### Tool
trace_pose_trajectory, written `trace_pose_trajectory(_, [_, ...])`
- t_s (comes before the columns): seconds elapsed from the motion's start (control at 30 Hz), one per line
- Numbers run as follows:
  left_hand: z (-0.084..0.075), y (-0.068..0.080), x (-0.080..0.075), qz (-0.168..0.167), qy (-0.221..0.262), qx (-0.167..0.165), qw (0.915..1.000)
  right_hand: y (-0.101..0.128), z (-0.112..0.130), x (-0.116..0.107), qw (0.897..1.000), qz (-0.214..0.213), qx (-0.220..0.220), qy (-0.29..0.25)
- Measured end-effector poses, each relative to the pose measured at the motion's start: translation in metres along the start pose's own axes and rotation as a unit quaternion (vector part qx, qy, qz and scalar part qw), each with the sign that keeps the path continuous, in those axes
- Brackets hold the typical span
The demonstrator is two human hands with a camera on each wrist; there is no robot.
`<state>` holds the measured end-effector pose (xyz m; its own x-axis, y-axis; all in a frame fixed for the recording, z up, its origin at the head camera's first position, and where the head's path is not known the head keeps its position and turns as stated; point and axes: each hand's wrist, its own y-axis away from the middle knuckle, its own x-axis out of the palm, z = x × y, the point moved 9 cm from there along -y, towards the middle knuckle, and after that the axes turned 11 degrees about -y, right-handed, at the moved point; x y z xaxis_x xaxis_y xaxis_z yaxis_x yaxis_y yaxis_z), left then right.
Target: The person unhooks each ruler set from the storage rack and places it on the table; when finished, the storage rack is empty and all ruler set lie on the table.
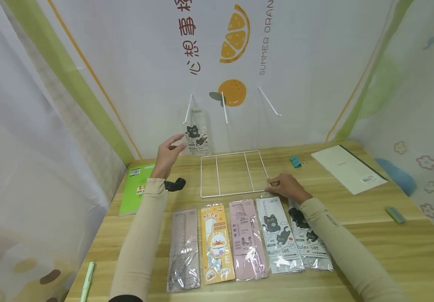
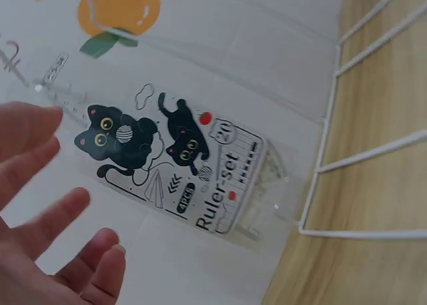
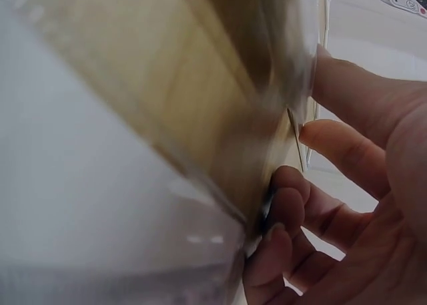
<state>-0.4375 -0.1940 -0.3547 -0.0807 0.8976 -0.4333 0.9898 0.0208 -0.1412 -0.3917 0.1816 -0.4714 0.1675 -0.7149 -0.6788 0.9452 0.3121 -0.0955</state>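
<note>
Left hand (image 1: 168, 152) raised just left of the hanging cat ruler set (image 1: 198, 132), fingers spread and relaxed, gripping nothing. Hanging cat ruler set suspended from the leftmost white hook (image 1: 188, 109) on the backdrop, directly above the far left corner of the wire grid (image 1: 234, 173). Seen close in the left wrist view, transparent pouch (image 2: 180, 161) tilted, hole end up by the hook.

Right hand (image 1: 287, 186) resting at the near right corner of the wire grid, fingers curled down on the top edge of a cat-printed packet (image 1: 278, 235); right wrist view too blurred to confirm a pinch on the plastic, so grip uncertain.

Just in front of the wire grid, a row of five packets: a grey set (image 1: 183, 249), a yellow duck set (image 1: 215, 243), a pink set (image 1: 247, 239), then two cat sets. Left of the grid, a green notebook (image 1: 135, 188); right of it, a blue clip (image 1: 295, 161) and a white booklet (image 1: 347, 169).

Likely risks: a brush of the spread left fingers knocking the lightly hung pouch off its hook; slippery plastic sliding under the right fingers and dragging the neighbouring cat packet (image 1: 309, 241) askew; a nudge shifting the grid.
</note>
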Motion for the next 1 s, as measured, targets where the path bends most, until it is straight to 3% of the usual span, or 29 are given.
trace_pose_trajectory(0.17, [-0.003,-0.023,0.000,0.000,0.051,-0.011,0.9986,-0.002,0.001,0.003,1.000,-0.002,0.000,-0.003])
trace_pose_trajectory(0.33, [-0.003,-0.032,0.008,0.013,0.071,-0.021,0.9971,-0.002,0.001,0.004,1.000,0.002,0.009,-0.011])
trace_pose_trajectory(0.53, [-0.006,-0.035,0.013,0.011,0.078,0.003,0.9969,-0.002,-0.006,0.004,1.000,0.008,0.024,-0.015])
trace_pose_trajectory(0.8, [-0.014,-0.037,0.020,0.017,0.043,0.012,0.9988,0.000,-0.011,0.000,0.999,0.003,0.036,-0.022])
trace_pose_trajectory(1.0, [-0.015,-0.029,0.013,-0.001,0.044,0.014,0.9989,-0.001,-0.011,0.001,0.999,0.003,0.037,-0.021])
